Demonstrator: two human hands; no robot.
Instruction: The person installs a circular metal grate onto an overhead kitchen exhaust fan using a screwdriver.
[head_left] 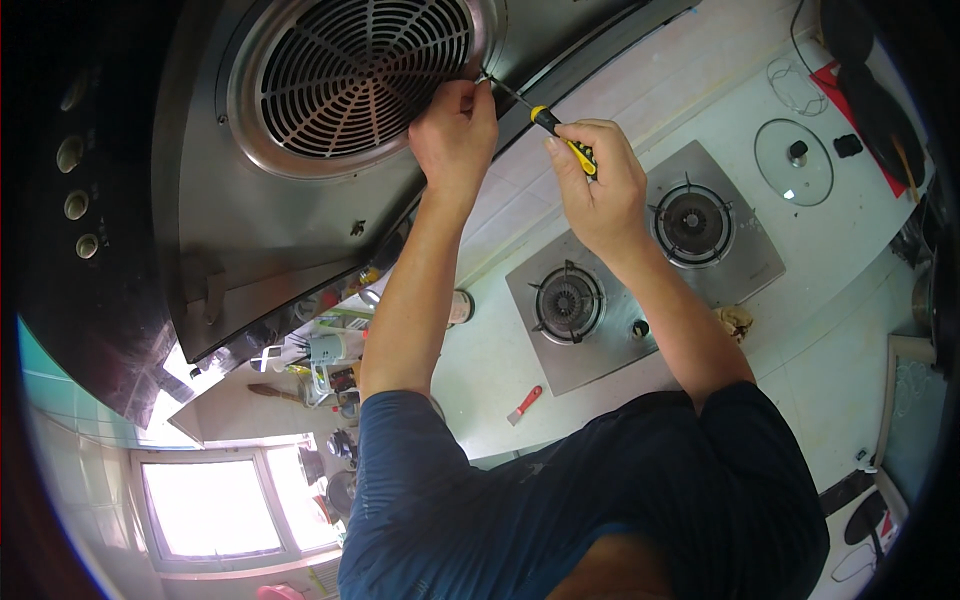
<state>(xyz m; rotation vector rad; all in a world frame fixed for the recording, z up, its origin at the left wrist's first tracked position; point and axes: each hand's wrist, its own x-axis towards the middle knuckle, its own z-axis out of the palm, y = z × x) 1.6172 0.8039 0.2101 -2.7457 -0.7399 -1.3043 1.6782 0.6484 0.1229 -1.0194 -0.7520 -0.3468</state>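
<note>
My right hand [605, 190] is wrapped round the yellow-and-black handle of a screwdriver [568, 143]. Its thin shaft slants up and left to the rim of the round slotted fan grille [370, 75] on the range hood [285, 215]. At that rim, my left hand [455, 138] has its fingertips pinched together beside the screwdriver's tip. Whatever sits between those fingertips is too small to make out.
Below the hood lies a two-burner gas stove [640, 265] on a white counter [475, 390]. A red-handled scraper [525, 404] and a glass pot lid [793, 163] rest there too. Utensils crowd a holder [330, 350] at left, towards a window [213, 507].
</note>
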